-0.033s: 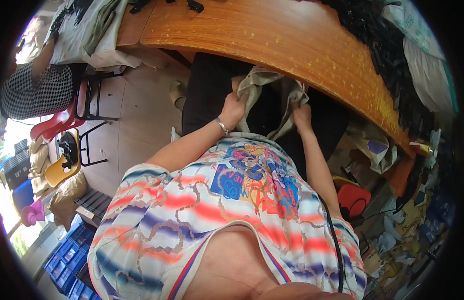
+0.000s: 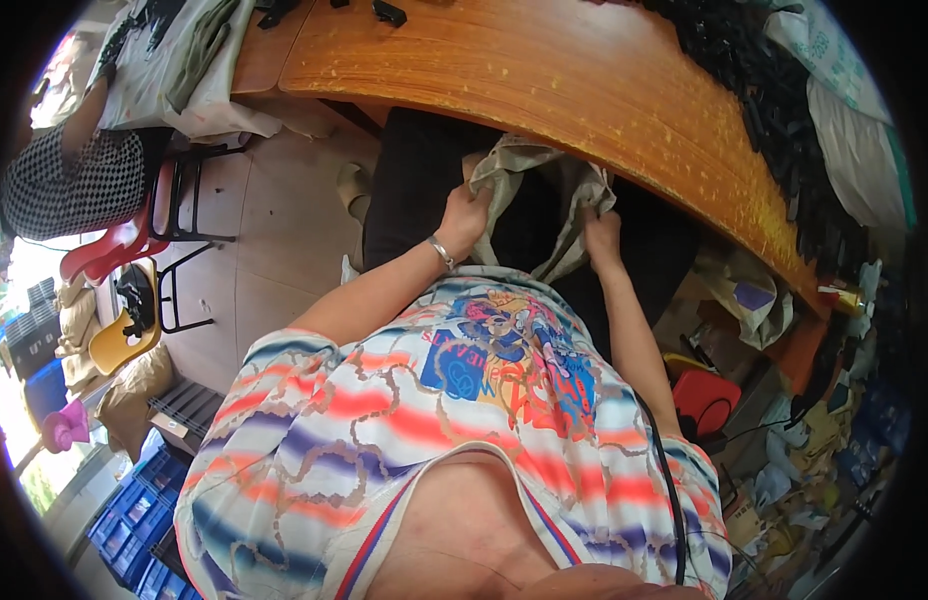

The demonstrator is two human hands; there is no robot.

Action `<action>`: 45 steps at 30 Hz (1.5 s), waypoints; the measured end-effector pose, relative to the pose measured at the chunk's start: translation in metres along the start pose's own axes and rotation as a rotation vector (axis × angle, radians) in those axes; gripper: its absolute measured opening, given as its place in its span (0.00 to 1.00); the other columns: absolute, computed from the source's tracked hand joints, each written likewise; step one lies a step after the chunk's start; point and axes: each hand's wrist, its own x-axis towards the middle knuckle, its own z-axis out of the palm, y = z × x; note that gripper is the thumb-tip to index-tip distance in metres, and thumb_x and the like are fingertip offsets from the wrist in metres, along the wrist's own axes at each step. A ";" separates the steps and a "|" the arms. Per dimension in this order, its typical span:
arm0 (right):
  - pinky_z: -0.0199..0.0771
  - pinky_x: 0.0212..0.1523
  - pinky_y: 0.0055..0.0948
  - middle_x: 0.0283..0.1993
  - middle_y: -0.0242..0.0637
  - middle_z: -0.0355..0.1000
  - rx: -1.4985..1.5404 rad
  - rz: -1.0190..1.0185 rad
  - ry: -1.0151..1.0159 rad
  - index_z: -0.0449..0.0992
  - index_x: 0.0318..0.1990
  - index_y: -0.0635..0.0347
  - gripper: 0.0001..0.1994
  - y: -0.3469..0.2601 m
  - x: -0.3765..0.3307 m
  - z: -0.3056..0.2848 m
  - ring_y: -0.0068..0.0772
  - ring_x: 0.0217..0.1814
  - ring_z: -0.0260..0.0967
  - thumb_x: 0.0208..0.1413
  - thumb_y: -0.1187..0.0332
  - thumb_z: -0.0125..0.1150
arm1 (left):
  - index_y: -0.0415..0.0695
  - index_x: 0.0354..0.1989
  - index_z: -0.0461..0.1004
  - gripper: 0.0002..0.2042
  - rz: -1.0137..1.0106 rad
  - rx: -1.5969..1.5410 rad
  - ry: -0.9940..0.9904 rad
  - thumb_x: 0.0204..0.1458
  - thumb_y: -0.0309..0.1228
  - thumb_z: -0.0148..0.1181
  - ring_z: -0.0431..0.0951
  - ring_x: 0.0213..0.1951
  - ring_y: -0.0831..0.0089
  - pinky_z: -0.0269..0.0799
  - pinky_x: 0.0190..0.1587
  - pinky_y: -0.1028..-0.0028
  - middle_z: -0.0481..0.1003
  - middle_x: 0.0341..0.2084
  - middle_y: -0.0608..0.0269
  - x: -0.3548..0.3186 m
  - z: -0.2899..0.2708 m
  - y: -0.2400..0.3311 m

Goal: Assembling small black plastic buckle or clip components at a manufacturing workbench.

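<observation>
A pale woven sack (image 2: 521,157) is held over my lap, its mouth spread wide below the table's near edge. My left hand (image 2: 466,220) has its fingers closed on the left side of the rim. On the opposite side, my right hand (image 2: 602,236) pinches the rim, with a crumpled fold of cloth above its fingers. Between the hands, the inside of the sack looks dark, and I cannot make out anything in it.
The wooden table (image 2: 464,70) curves close ahead, with a heap of black strips (image 2: 754,110) at its right. Another pale sack (image 2: 759,300) hangs low at right, near a red object (image 2: 706,402). At left, a person in a checkered garment (image 2: 72,180) sits on a red chair (image 2: 109,250).
</observation>
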 end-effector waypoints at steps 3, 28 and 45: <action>0.73 0.43 0.38 0.50 0.39 0.74 0.725 0.205 0.069 0.75 0.50 0.68 0.15 -0.020 -0.018 -0.006 0.35 0.46 0.73 0.62 0.67 0.58 | 0.37 0.36 0.76 0.12 -0.167 -0.061 0.148 0.59 0.35 0.53 0.66 0.27 0.80 0.64 0.31 0.74 0.70 0.23 0.69 -0.007 0.005 0.020; 0.66 0.56 0.44 0.52 0.48 0.72 -0.398 -0.343 0.507 0.70 0.59 0.63 0.21 -0.056 -0.059 -0.084 0.52 0.54 0.68 0.57 0.70 0.59 | 0.41 0.55 0.67 0.21 0.117 0.338 -0.044 0.52 0.30 0.61 0.69 0.57 0.47 0.66 0.56 0.59 0.66 0.56 0.41 0.000 -0.015 0.050; 0.68 0.55 0.53 0.60 0.52 0.68 -0.848 -0.248 -0.051 0.66 0.63 0.54 0.25 -0.043 0.040 -0.034 0.55 0.61 0.65 0.62 0.54 0.53 | 0.43 0.62 0.65 0.25 0.796 1.247 -0.283 0.56 0.35 0.53 0.68 0.61 0.52 0.65 0.60 0.57 0.67 0.59 0.43 0.112 0.053 0.029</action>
